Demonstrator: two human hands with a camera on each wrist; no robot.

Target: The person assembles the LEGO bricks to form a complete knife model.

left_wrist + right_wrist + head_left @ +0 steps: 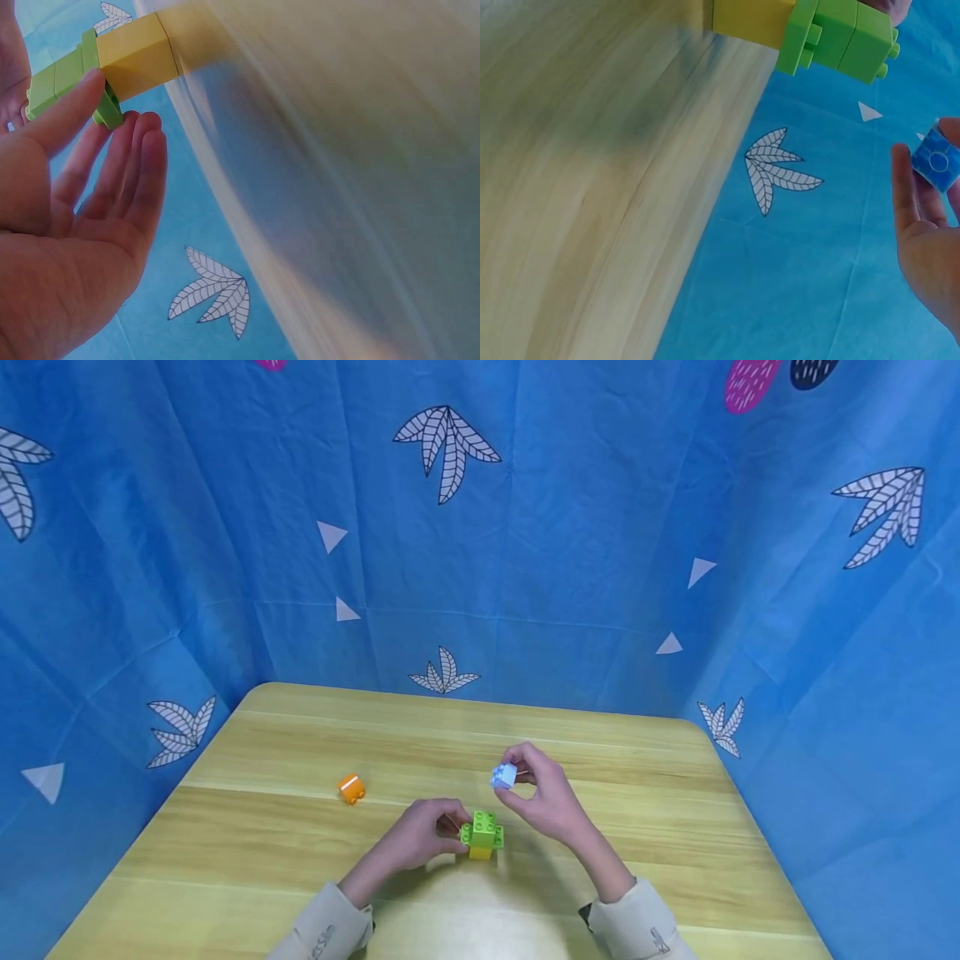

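Blue block (504, 776) pinched above the table (247, 860) by the right hand (546, 797), thumb opposite fingers; left hand (422, 835) half-closed, gripping the green-and-yellow stack (483, 831). Orange block (351, 789)'s off left.

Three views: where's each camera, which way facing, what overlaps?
Head: on the head, facing forward-down at the pale wooden table; left hand, right hand, beige sleeves show.
Left wrist: on that wrist, facing the left hand holding a green-and-yellow plastic brick stack; right hand partly shows.
Right wrist: on that wrist, facing the right hand holding a small blue plastic brick; left hand barely shows.
Both wrist views share the stack.
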